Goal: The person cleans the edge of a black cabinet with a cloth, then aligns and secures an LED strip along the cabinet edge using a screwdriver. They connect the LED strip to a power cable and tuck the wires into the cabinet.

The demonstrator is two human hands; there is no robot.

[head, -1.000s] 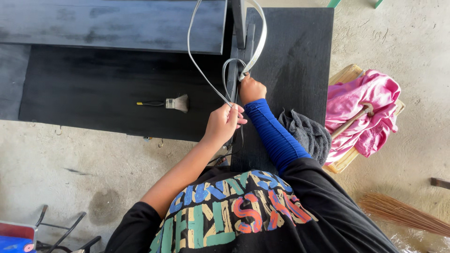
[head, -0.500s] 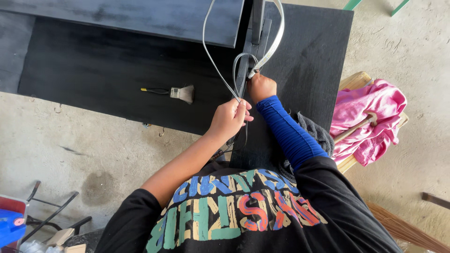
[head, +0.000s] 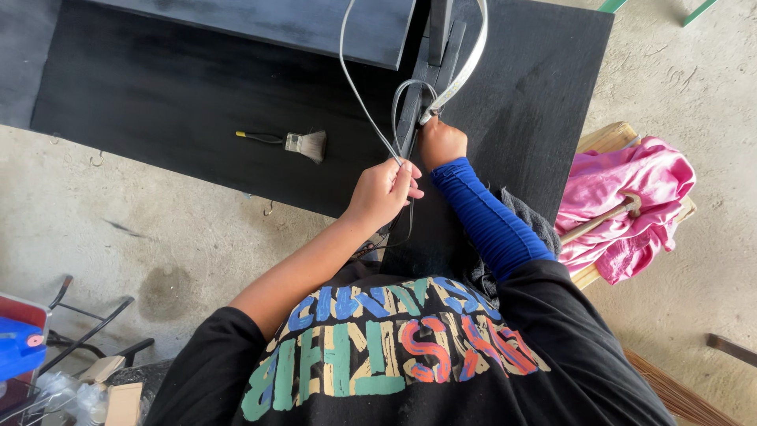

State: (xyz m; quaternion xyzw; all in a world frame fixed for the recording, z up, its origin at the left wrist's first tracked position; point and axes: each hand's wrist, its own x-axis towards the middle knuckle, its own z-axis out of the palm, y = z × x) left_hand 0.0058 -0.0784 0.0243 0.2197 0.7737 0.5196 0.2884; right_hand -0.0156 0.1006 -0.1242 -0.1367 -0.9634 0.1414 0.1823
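Fingers of the left hand (head: 384, 192) pinched the thin grey plastic strap (head: 356, 87) taut, while the right hand (head: 440, 142) gripped its flat white end (head: 465, 67) beside the black painted wooden upright (head: 430, 59), apparently keeping the loop tight around it.

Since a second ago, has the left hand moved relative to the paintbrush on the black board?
No. The left hand stays pinching the grey strip, the same way right of and below the paintbrush; only the camera shifted.
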